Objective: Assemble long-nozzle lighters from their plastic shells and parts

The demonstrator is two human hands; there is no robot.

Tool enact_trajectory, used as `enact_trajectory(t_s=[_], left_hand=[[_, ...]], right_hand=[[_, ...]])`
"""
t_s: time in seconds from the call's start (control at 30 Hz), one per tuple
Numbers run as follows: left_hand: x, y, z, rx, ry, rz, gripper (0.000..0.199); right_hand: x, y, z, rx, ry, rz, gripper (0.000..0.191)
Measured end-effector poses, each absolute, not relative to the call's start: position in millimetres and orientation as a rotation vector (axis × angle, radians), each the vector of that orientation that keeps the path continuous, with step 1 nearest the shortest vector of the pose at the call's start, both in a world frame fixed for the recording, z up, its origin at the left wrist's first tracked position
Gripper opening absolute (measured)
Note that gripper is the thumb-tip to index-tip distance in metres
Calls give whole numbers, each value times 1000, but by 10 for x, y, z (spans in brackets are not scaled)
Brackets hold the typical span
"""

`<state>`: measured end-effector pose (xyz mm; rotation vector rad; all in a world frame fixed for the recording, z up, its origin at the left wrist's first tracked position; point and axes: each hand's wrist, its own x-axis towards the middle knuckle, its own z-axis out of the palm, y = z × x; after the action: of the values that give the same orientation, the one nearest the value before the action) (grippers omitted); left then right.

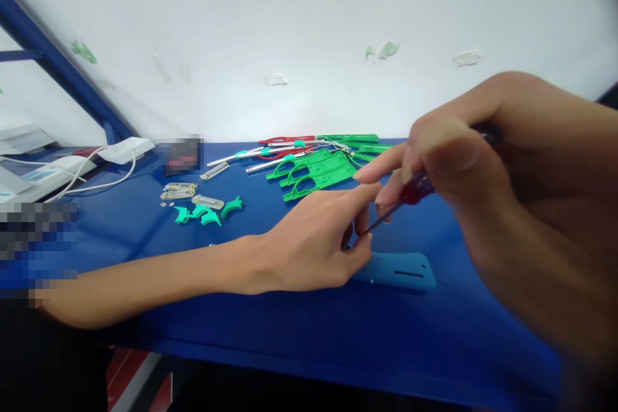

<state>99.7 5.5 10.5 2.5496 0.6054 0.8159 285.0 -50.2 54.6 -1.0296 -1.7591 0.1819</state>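
Note:
A screwdriver with a dark red, see-through handle is gripped in my right hand, its thin shaft slanting down to the left. The shaft's tip ends at the pinched thumb and forefinger of my left hand. Whatever those fingers pinch is too small or too covered to make out. Beneath and beside my left hand lies a blue plastic piece with a slot and a small hole at its right end. Its left part is hidden by the hand.
Behind my hands are green plastic handle halves, red ones and metal rods. Left of them lie clear plastic parts and teal curved pieces. White cables and a white box sit at far left.

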Motion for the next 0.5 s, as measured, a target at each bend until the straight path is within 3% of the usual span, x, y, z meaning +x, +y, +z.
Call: enact_trajectory(t_s=[0.27,0.5], left_hand=[[979,26,141,2616,643,834,35],[970,-29,127,2730,670,988,32]], right_hand=[[2878,-496,555,-1043,-1746,82,33],[2950,-473,612,-1060,-1717,8,33]])
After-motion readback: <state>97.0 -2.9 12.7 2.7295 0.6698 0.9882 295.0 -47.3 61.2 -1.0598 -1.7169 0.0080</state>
